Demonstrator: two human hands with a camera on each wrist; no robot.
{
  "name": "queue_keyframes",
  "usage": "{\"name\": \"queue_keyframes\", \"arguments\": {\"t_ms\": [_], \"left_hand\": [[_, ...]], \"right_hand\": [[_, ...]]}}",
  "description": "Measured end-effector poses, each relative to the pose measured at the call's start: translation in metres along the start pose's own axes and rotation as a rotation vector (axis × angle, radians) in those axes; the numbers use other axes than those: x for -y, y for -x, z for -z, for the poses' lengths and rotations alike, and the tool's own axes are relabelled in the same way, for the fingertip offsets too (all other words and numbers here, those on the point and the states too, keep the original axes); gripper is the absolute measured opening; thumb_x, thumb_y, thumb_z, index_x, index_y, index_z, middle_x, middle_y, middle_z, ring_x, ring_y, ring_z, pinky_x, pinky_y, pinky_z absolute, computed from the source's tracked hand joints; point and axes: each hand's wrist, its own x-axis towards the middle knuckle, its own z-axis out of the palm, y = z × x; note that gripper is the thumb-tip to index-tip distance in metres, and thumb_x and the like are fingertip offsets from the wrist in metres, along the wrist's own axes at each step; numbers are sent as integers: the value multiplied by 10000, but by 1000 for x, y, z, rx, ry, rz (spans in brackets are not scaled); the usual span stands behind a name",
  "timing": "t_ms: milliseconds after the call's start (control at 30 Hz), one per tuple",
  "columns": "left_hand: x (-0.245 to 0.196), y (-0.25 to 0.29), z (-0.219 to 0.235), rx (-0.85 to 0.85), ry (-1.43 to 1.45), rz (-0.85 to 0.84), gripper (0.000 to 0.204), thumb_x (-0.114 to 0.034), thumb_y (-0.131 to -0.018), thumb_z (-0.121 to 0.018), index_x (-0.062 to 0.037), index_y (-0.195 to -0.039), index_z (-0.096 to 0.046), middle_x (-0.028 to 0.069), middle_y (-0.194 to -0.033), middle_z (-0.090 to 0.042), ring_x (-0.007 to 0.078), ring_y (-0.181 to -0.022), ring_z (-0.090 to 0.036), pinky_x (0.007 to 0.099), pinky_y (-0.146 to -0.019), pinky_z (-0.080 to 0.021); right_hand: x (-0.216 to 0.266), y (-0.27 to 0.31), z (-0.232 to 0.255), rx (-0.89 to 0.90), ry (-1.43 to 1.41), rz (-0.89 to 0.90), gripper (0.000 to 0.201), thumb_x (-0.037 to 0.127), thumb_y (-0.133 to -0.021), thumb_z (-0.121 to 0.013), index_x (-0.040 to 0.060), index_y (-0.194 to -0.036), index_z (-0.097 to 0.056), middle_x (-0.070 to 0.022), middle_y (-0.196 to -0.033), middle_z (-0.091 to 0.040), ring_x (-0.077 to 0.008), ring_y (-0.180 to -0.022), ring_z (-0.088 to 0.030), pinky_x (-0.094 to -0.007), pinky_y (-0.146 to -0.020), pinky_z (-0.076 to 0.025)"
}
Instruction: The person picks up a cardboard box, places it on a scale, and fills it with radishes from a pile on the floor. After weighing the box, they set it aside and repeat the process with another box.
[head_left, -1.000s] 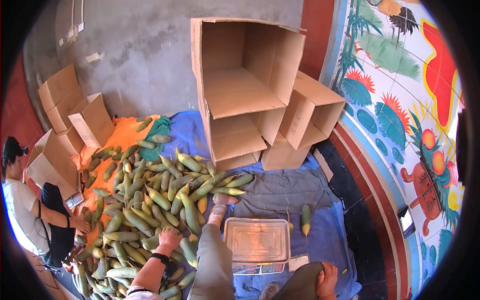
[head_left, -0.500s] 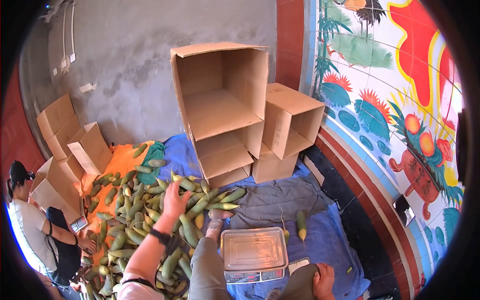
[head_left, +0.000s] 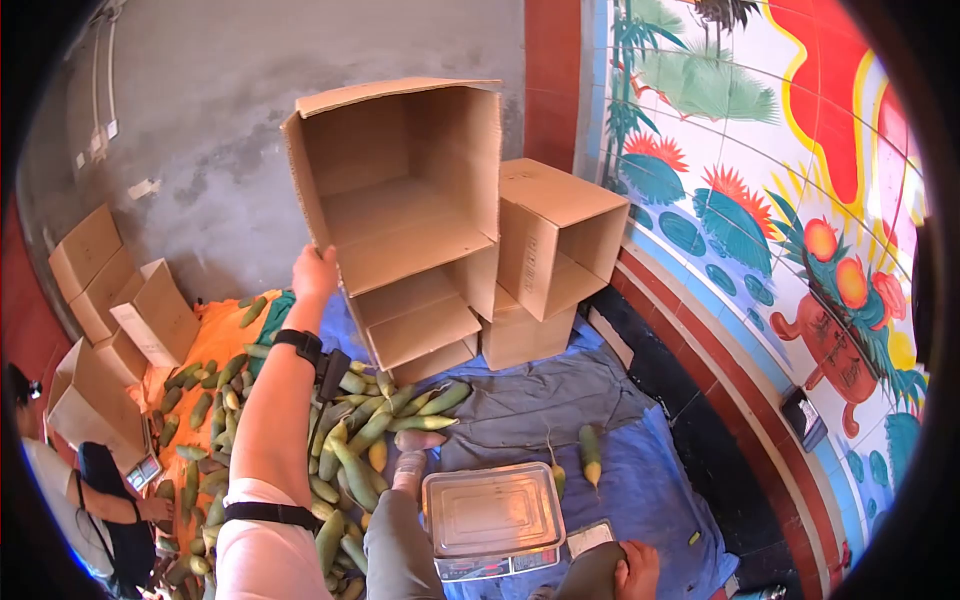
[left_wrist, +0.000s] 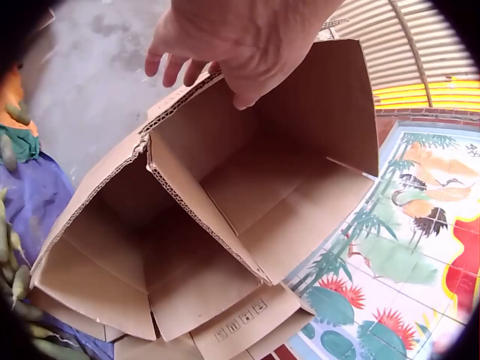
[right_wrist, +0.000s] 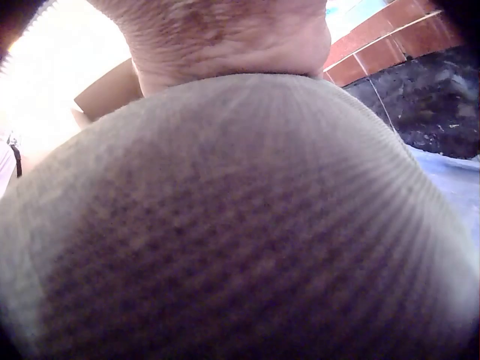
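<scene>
My left hand [head_left: 318,272] is at the left front edge of the uppermost cardboard box [head_left: 400,225]. In the left wrist view its thumb reaches over the box opening, while the spread, loosely bent fingers [left_wrist: 172,71] extend outside the wall. A second open box [head_left: 415,325] stands beneath that one. My right hand [head_left: 637,572] rests on my right knee; in the right wrist view the trouser fabric [right_wrist: 247,217] fills most of the picture and the fingers are hidden.
Green radishes [head_left: 352,470] are heaped on the left. A clear plastic tub [head_left: 490,510] sits on a scale [head_left: 500,563]. More boxes stand on the right [head_left: 560,240] and far left [head_left: 100,400]. Another person [head_left: 70,510] reaches toward the heap. A painted tile wall [head_left: 730,200] borders the right.
My left hand has risen from the radish heap to the upper box's left edge. The head view has swung rightward. My right hand stays on the knee.
</scene>
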Motion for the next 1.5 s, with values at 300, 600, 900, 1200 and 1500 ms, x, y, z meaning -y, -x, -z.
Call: {"name": "queue_keyframes", "arguments": {"t_ms": [300,600,900,1200,1500], "left_hand": [[-4,-2,17,-311,-85,-176,341,-292,-870,-439,22,-885,-571,273,-875,-583,442,-855,-545,493,-741,-435],[-7,-24,117,-570,132,-304,354,-292,-891,-460,42,-879,-575,243,-830,-589,403,-752,-549,436,-689,-443],[-37,29,248,-307,280,-199,474,-326,-880,-489,79,-1124,-521,207,-1050,-585,269,-922,-566,304,-811,-432],[-138,146,329,-316,-139,-615,385,-226,-844,-461,121,-969,-570,327,-963,-552,411,-871,-501,446,-790,-406],[-154,195,336,30,79,-506,416,-276,-861,-463,58,-1088,-560,295,-1076,-539,359,-876,-522,467,-804,-414]], "right_hand": [[-15,-9,-19,-12,-29,106,290,114,-766,-493,-1,-1028,-536,-195,-1006,-533,-368,-880,-491,-424,-792,-397],[-15,-2,-13,-24,-50,22,316,135,-749,-551,39,-1050,-558,-165,-1038,-537,-334,-950,-495,-407,-825,-396],[-22,4,-17,-43,-41,51,328,146,-745,-580,46,-1057,-556,-142,-1051,-541,-312,-981,-495,-403,-832,-398],[57,-55,13,-107,-920,-63,776,266,-756,-667,103,-1367,-216,-179,-1323,-367,-301,-1180,-420,-390,-902,-399],[110,-32,40,-126,-1191,163,1092,208,-680,-739,93,-1402,72,-155,-1458,-19,-291,-1326,-174,-394,-1031,-255]]}}
